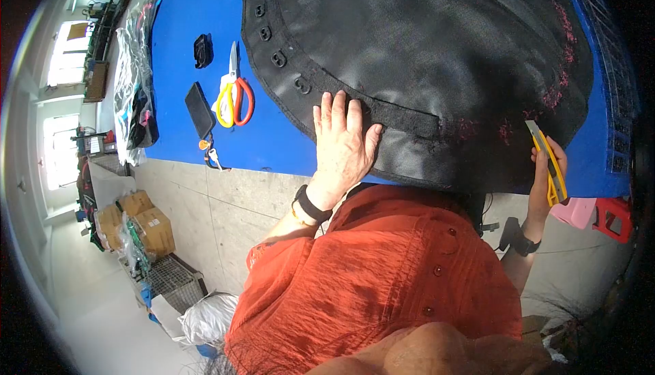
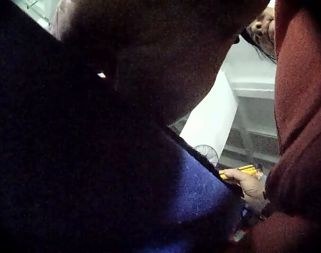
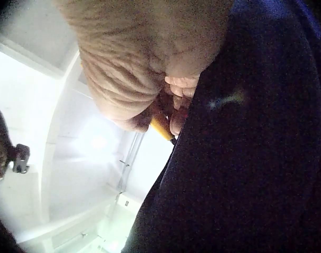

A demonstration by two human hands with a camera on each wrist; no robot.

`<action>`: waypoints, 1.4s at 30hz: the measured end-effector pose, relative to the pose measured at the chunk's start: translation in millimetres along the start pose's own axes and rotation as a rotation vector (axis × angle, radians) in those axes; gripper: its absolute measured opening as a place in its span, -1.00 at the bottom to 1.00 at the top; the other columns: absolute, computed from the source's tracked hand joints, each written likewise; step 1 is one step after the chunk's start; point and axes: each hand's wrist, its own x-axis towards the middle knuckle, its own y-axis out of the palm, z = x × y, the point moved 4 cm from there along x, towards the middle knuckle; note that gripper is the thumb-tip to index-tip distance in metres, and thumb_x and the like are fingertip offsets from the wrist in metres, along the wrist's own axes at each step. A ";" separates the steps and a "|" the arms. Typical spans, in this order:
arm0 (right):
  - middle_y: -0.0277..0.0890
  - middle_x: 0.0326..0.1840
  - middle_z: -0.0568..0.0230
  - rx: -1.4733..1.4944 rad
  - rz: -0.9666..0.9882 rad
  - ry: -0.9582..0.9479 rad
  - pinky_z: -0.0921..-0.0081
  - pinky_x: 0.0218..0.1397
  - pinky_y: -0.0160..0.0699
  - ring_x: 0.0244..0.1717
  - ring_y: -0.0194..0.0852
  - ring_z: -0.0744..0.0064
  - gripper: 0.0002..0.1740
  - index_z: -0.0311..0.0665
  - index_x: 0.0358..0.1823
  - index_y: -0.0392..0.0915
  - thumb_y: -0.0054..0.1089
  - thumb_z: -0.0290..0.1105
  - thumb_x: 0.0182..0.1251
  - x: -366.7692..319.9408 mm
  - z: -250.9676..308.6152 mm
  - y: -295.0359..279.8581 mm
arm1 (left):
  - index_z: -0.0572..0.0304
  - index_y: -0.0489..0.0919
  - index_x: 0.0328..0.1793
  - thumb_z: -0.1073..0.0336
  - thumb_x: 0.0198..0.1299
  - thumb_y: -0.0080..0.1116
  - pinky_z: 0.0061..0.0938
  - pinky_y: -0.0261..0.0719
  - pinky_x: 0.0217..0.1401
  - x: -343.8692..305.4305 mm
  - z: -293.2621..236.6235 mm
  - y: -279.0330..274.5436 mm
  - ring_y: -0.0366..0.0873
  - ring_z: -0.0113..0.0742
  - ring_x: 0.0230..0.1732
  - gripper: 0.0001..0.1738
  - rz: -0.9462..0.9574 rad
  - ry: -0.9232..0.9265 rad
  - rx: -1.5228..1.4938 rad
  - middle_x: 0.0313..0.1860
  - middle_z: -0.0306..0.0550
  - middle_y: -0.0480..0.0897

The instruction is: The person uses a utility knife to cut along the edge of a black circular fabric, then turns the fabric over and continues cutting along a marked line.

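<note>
A large black padded cover (image 1: 423,41) with a rounded edge, a fuzzy strip and a row of black rings lies over the blue table. My left hand (image 1: 344,140) rests on its near edge, fingers straight and pointing away over the strip. In my right hand (image 1: 544,174) I grip a yellow utility knife (image 1: 551,170), its blade end pointing up and left at the cover's right near side. Pinkish-red marks run over the cover beside the blade. The right wrist view shows the curled fingers (image 3: 179,92) around the yellow handle (image 3: 161,128).
Left of the cover, scissors (image 1: 234,95) with red and yellow handles, a dark phone-like slab (image 1: 200,110), a small black item (image 1: 202,51) and keys (image 1: 214,157) lie on the blue table (image 1: 174,17). Plastic-wrapped goods (image 1: 133,68) line its left end. Cardboard boxes (image 1: 150,225) stand on the floor.
</note>
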 end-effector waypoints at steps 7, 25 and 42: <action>0.65 0.27 0.06 -0.025 -0.007 -0.006 0.45 0.23 0.69 0.14 0.71 0.40 -0.59 -0.43 0.40 0.52 0.18 -0.33 0.70 -0.4 2.2 0.8 | 0.39 0.43 0.53 -0.07 0.48 0.24 0.35 0.09 0.71 3.9 4.2 -8.3 0.22 0.41 0.66 -0.25 0.060 -0.032 -0.049 0.56 0.41 0.38; 0.65 0.27 0.09 -0.017 -0.005 -0.039 0.45 0.22 0.69 0.11 0.70 0.42 -0.60 -0.42 0.40 0.54 0.19 -0.35 0.70 -0.6 1.6 1.0 | 0.28 0.25 0.73 -0.11 0.57 0.11 0.39 0.02 0.74 19.5 36.3 -12.8 0.05 0.33 0.79 -0.18 0.168 -0.163 0.030 0.74 0.38 0.19; 0.67 0.24 0.11 -0.012 -0.001 -0.035 0.48 0.23 0.69 0.12 0.72 0.42 -0.63 -0.41 0.38 0.56 0.21 -0.40 0.68 -1.1 17.1 3.6 | 0.24 0.24 0.74 -0.03 0.53 0.20 0.37 0.11 0.71 16.6 31.4 -18.0 0.10 0.37 0.76 -0.18 0.123 -0.132 0.066 0.74 0.37 0.20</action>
